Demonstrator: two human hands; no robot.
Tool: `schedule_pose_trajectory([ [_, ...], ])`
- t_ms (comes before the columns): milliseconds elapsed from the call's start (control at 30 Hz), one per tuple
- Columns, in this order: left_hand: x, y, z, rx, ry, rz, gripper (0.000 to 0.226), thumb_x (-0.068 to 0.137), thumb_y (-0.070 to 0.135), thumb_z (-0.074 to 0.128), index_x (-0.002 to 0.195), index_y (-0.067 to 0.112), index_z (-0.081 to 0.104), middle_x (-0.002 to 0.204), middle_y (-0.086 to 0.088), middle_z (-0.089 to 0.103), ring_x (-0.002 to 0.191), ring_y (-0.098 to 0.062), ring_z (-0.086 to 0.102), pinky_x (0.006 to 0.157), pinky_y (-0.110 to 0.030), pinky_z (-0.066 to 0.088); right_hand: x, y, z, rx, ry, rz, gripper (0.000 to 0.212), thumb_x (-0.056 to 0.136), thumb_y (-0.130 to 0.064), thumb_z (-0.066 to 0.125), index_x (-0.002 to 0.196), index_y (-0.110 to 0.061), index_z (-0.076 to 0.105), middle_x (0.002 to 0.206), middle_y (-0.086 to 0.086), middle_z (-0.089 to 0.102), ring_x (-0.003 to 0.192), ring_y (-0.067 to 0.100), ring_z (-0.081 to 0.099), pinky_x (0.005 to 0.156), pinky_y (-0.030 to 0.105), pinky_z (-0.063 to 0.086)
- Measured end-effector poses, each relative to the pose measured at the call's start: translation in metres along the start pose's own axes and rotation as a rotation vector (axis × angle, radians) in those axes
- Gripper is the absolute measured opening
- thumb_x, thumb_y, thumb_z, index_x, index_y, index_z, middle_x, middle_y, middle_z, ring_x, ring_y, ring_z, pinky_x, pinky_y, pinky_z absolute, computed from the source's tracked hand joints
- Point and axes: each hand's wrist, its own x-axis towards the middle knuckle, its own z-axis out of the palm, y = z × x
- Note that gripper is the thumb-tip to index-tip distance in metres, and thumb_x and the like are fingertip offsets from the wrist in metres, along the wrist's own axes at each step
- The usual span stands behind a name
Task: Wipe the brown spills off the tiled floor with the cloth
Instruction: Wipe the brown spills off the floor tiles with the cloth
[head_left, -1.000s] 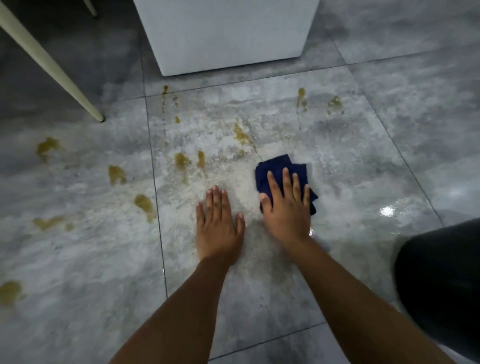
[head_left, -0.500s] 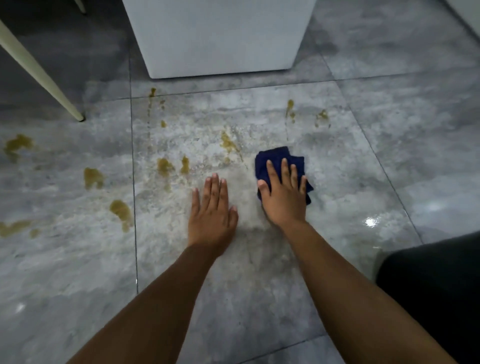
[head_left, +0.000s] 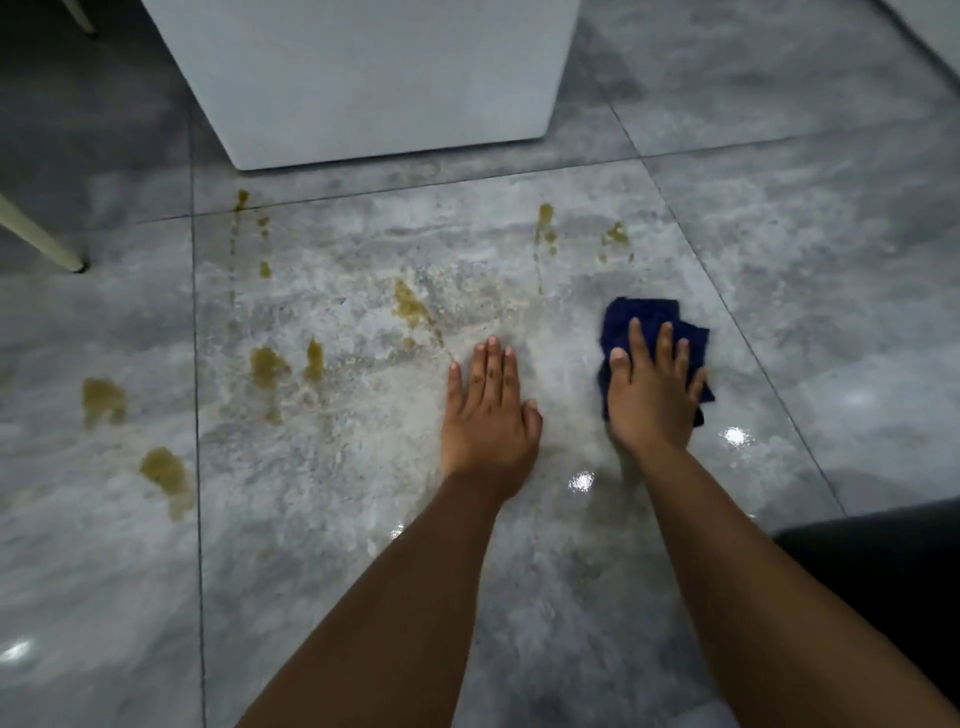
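A dark blue cloth (head_left: 644, 319) lies crumpled on the grey tiled floor (head_left: 779, 291). My right hand (head_left: 652, 400) presses flat on the cloth with straight fingers. My left hand (head_left: 488, 415) rests flat on the bare tile to the left of the cloth, holding nothing. Brown spills dot the floor: one smear (head_left: 410, 306) just beyond my left hand, two blobs (head_left: 267, 364) further left, two patches (head_left: 104, 397) on the neighbouring tile, and small spots (head_left: 545, 223) beyond the cloth.
A white cabinet base (head_left: 374, 78) stands on the floor straight ahead. A cream furniture leg (head_left: 41, 241) touches down at the far left. A dark trouser leg (head_left: 883, 571) fills the lower right corner. The tile around my hands looks wet and streaked.
My right hand has slid the cloth to the right, away from my left hand. The view has shifted, so the far-left spills have left the frame.
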Motion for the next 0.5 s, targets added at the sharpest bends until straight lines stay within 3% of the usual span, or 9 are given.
schedule_pose_trajectory([
  [67, 0.001, 0.001, -0.002, 0.011, -0.013, -0.01, 0.068, 0.09, 0.039, -0.001, 0.15, 0.008, -0.005, 0.159, -0.009, -0.011, 0.146, -0.019, -0.015, 0.114, -0.041, -0.02, -0.014, 0.001, 0.002, 0.007, 0.024, 0.063, 0.052, 0.101, -0.045, 0.018, 0.151, -0.033, 0.01, 0.161, 0.003, 0.001, 0.147, 0.023, -0.004, 0.117, 0.048, -0.006],
  [333, -0.002, 0.0, -0.008, 0.052, -0.077, -0.009, 0.066, 0.092, 0.043, -0.002, 0.15, 0.012, -0.011, 0.158, -0.005, -0.017, 0.144, -0.015, -0.021, 0.117, -0.041, -0.012, -0.009, -0.028, 0.001, 0.043, -0.111, -0.013, 0.053, 0.101, -0.048, 0.018, 0.151, -0.035, 0.005, 0.161, 0.001, -0.007, 0.146, 0.022, -0.011, 0.116, 0.051, -0.007],
  [500, 0.003, 0.001, -0.024, 0.011, -0.256, -0.034, 0.062, 0.1, 0.04, 0.008, 0.149, 0.011, -0.016, 0.157, -0.007, -0.022, 0.143, -0.017, -0.024, 0.117, -0.043, -0.014, -0.033, -0.031, -0.011, 0.044, -0.256, 0.109, 0.055, 0.102, -0.045, 0.018, 0.151, -0.034, -0.004, 0.159, 0.003, -0.015, 0.145, 0.026, -0.014, 0.113, 0.054, -0.007],
])
